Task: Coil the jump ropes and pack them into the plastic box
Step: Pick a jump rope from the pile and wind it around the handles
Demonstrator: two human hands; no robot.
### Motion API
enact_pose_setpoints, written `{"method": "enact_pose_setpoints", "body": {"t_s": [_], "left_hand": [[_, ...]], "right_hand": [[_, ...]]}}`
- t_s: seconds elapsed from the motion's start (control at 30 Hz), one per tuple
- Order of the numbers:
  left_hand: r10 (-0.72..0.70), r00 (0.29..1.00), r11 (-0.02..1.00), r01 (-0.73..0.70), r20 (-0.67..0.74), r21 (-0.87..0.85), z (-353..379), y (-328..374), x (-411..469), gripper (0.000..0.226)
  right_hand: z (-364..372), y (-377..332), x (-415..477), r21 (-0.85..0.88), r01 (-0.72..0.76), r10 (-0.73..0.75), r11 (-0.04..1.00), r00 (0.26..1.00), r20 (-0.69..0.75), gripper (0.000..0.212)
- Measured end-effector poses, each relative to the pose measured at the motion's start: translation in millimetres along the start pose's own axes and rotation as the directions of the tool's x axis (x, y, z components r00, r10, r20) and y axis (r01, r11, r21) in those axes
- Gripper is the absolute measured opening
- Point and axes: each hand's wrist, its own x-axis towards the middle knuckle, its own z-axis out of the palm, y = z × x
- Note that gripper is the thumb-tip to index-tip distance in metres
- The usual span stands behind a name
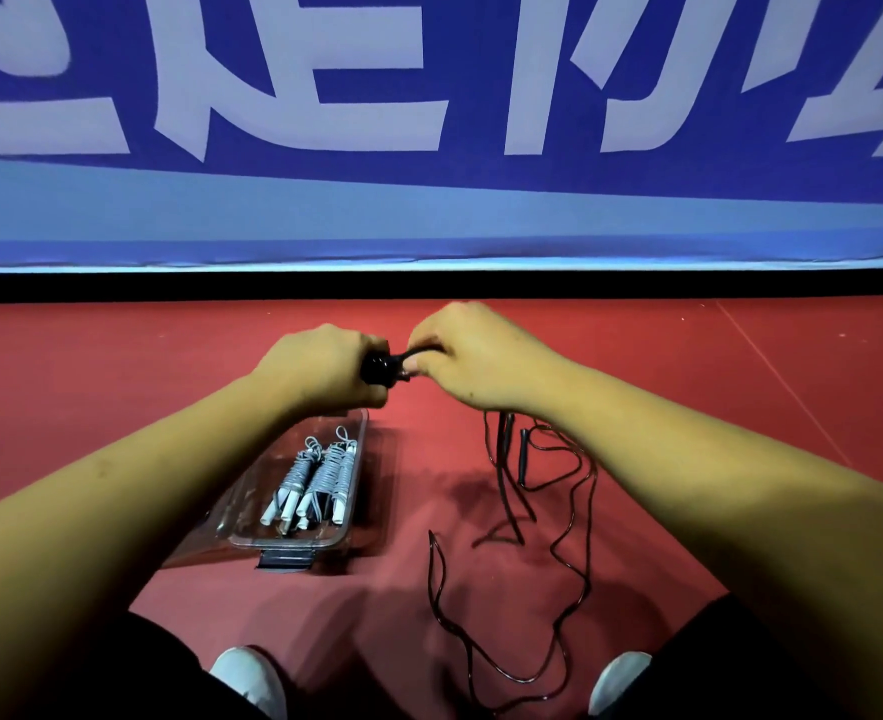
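At the far side we see a blue banner [429, 189] whose big white characters are cropped and unreadable, above the red floor [117, 381]. Near left, the clear plastic box [360, 459] holds coiled white jump ropes [319, 480]; the black jump rope [569, 537] trails loose to its right. The left hand [319, 371] has its grip curled round the black handle [379, 363], and the right hand [475, 356] pinches the rope beside it.

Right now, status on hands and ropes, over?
Left hand grips black handle; right hand pinches its cord. White ropes coiled in box. Cord trails loose on floor.

One head-worn wide view — facing forward, downward; floor [117, 366] near, apparently crouched.
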Motion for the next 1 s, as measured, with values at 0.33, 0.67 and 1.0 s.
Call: {"method": "enact_pose_setpoints", "body": {"t_s": [0.33,0.67,1.0], "left_hand": [[0.235,0.97,0.949,-0.216,0.057,-0.23,-14.1,36.0,-13.1,0.037],[0.116,0.986,0.56,-0.162,-0.117,-0.813,-20.8,38.2,-23.3,0.033],[-0.108,0.987,0.63,-0.025,-0.119,-0.776,-30.3,6.8,-11.1,0.021]], "right_hand": [[-13.5,42.4,8.5,0.159,-0.089,0.117,0.983,0.976,-0.181,0.011],[-4.0,56.9,-1.8,0.414,-0.177,0.193,0.893,0.981,0.003,0.031],[8.8,28.2,-4.2,0.2,-0.157,0.119,0.967,0.975,0.186,0.023]]}}
